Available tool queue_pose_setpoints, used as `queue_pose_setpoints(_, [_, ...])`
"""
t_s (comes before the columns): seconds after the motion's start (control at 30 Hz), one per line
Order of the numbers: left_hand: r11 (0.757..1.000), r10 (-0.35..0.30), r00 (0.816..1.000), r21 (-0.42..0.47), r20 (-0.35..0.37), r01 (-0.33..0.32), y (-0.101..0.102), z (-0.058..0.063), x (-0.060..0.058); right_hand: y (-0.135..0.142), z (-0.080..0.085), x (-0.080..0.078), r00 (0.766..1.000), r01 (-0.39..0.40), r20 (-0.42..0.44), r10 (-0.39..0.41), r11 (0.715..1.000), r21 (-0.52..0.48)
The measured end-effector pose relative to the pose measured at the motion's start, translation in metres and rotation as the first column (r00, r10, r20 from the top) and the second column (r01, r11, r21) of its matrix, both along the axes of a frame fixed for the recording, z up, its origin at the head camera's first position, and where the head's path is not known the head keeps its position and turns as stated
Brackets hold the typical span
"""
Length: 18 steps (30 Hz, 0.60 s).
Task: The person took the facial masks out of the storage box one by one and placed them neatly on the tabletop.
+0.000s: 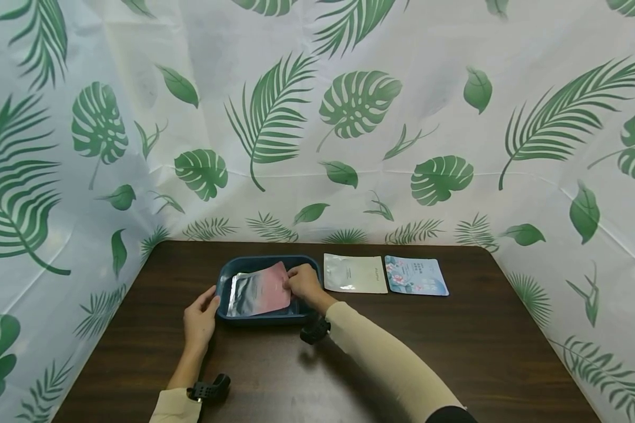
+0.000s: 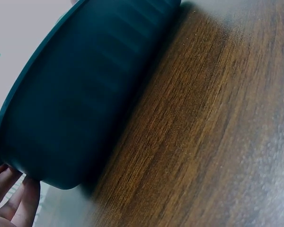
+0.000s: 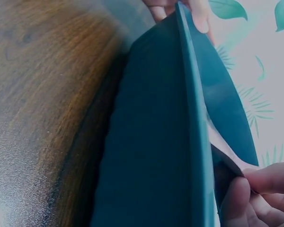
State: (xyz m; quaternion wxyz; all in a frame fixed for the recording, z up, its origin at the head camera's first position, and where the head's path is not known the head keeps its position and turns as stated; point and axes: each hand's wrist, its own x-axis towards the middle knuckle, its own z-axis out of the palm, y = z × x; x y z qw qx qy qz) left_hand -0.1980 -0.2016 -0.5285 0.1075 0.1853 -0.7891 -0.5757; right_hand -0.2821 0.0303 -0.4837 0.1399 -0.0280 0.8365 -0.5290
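A dark blue plastic tray (image 1: 270, 321) stands at the back left of the table. My left hand (image 1: 200, 322) grips its left rim; in the right wrist view the thumb of this left hand (image 3: 200, 18) lies over the rim and the fingers sit outside. Inside the tray, a pink and silver face mask packet (image 1: 271, 289) lies at a slant over another silvery packet (image 1: 234, 294), mostly hidden. My right hand (image 1: 304, 284) reaches over the right rim and pinches the pink packet's right edge between thumb and fingers, as the right wrist view also shows.
Right of the tray lie a cream and silver packet (image 1: 356, 274) and a light blue floral packet (image 1: 415, 275), side by side and flat on the dark wooden table (image 1: 487, 352). A leaf-patterned sheet (image 1: 376, 194) hangs behind the table's back edge.
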Motion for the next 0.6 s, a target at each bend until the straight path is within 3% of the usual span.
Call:
queue_pose_setpoints(0.27, [1.000,-0.001,1.000,0.004,0.000,0.001,0.000,0.000,0.001,0.006,0.006,-0.003,1.000,-0.001,-0.026,0.000,0.999,-0.051])
queue_pose_setpoints(0.6, [1.000,0.008,1.000,0.023,-0.007,-0.008,0.001,-0.001,-0.001,0.017,0.017,-0.007,0.999,0.035,0.008,-0.034,0.995,-0.090])
